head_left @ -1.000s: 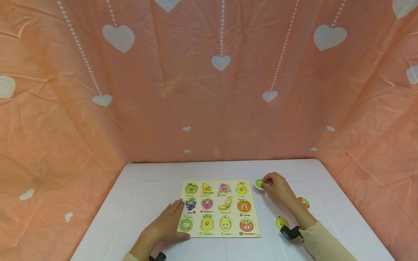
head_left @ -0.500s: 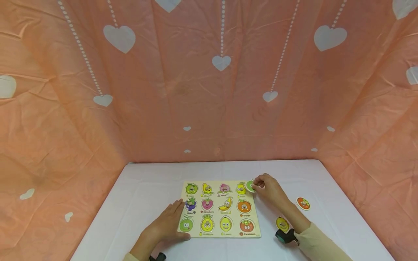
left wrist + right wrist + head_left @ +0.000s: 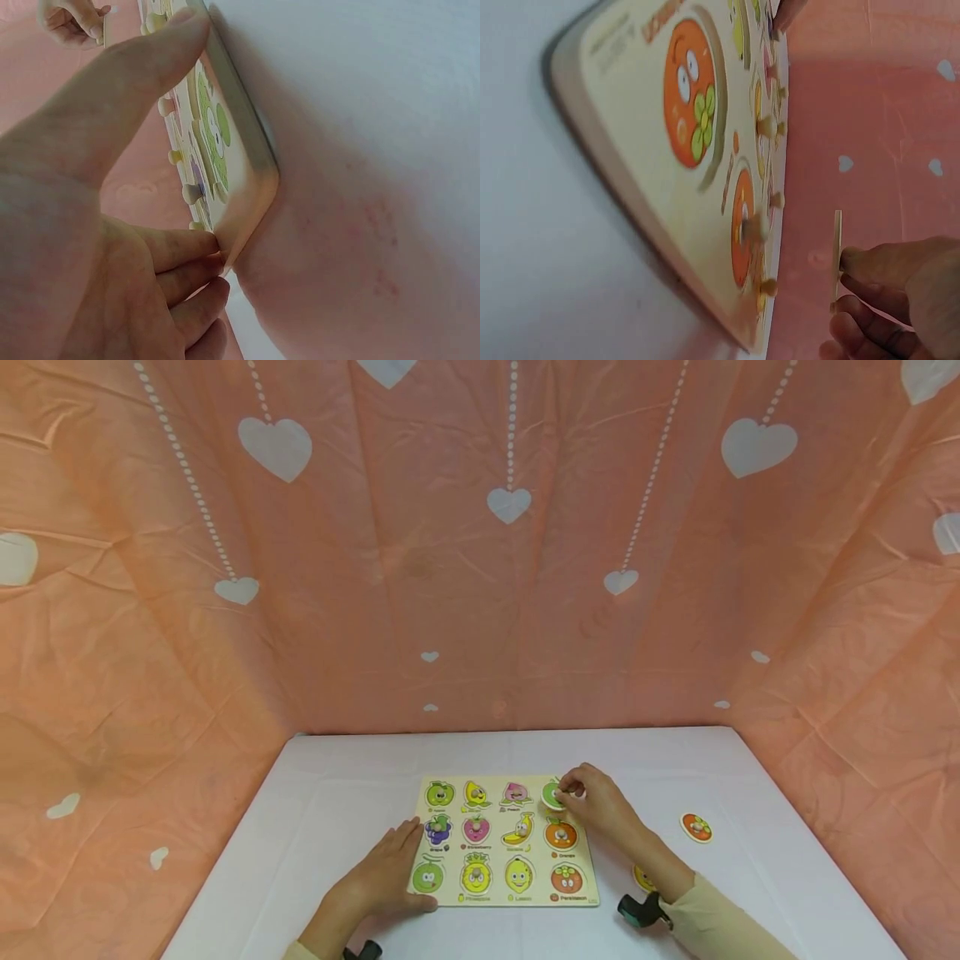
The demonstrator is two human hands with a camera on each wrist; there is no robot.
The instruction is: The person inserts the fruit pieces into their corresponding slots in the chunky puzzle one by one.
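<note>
A pale wooden fruit puzzle board (image 3: 497,852) lies on the white table, with fruit pictures in rows and knobs on many pieces. My left hand (image 3: 386,868) rests at its near left corner, fingertips along the left edge and thumb (image 3: 154,60) at the front edge. Over the board's far right corner, my right hand (image 3: 600,800) pinches a round green puzzle piece (image 3: 551,795). The right wrist view shows this thin piece (image 3: 837,259) edge-on, raised above the board. It covers most of the pear picture. Melon (image 3: 427,876), lemon (image 3: 518,875) and persimmon (image 3: 566,879) pictures in the front row show no knobs.
A loose orange-red persimmon piece (image 3: 696,828) lies on the table to the right. Nearer, a yellow lemon piece (image 3: 642,878) is partly hidden by my right forearm. Orange cloth with white hearts (image 3: 508,505) hangs behind and at both sides.
My right hand has carried the green piece leftward from beside the board to over its far right corner. The forearm now covers more of the lemon piece. My left hand has stayed still.
</note>
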